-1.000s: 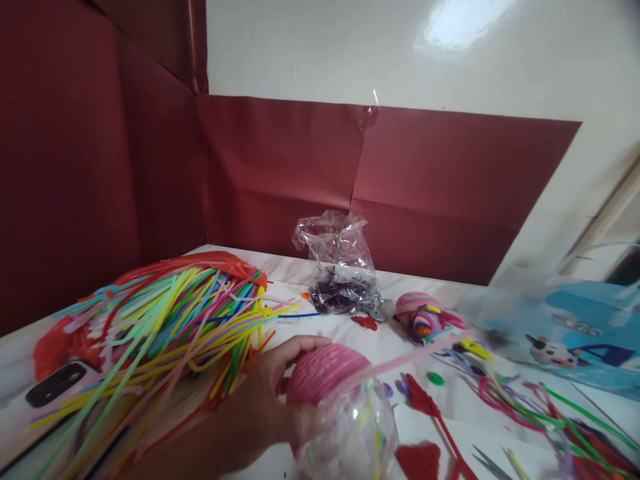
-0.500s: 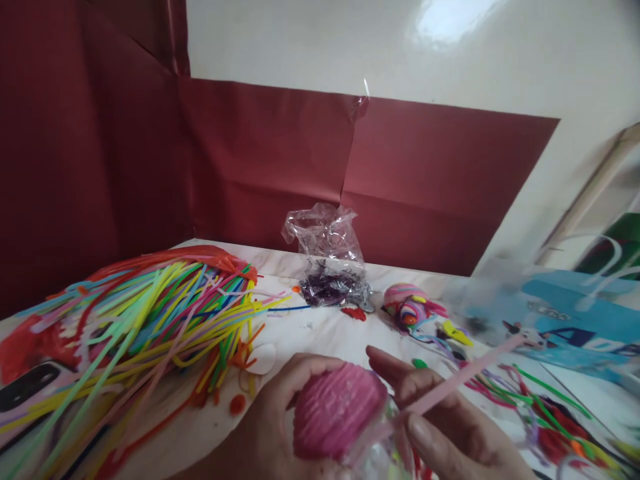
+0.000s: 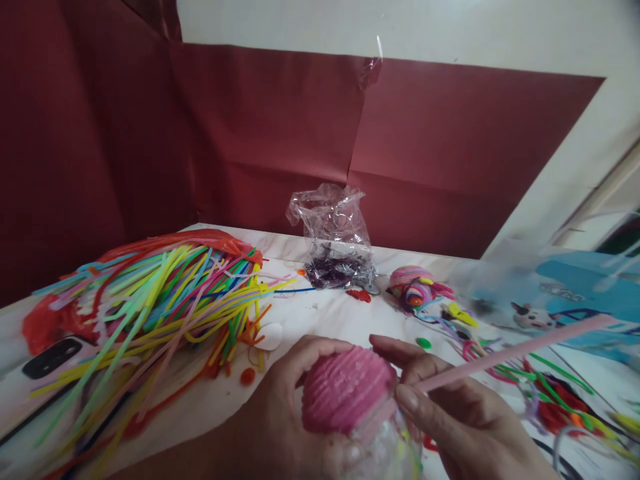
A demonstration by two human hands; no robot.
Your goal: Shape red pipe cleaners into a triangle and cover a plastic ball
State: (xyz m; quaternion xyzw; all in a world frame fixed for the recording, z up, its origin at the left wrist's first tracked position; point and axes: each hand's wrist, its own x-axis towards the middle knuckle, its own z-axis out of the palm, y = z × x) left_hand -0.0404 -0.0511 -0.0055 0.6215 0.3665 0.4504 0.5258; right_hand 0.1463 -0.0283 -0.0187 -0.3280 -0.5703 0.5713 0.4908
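Note:
My left hand [image 3: 295, 407] is wrapped round a rounded clear plastic piece whose top is covered by close rows of pink pipe cleaner [image 3: 347, 387]. Its lower part [image 3: 383, 453] is bare and see-through, with coloured bits showing. Between thumb and fingertips, my right hand [image 3: 445, 400] pinches a light pink pipe cleaner [image 3: 520, 357]. One end of that strip lies against the edge of the pink rows; the rest sticks out to the upper right. The underside of the rounded piece is out of frame.
At left lies a big heap of coloured pipe cleaners [image 3: 165, 300] on red plastic, with a phone [image 3: 55, 357] beside it. A clear bag [image 3: 337, 247] stands at the back. A striped pipe-cleaner piece [image 3: 413, 283], loose stems [image 3: 555, 393] and a blue bag [image 3: 575, 280] are at right.
My right fingers have moved along the light pink pipe cleaner, closer to the rounded piece. Its free end now reaches farther right and higher. The camera view has tilted slightly.

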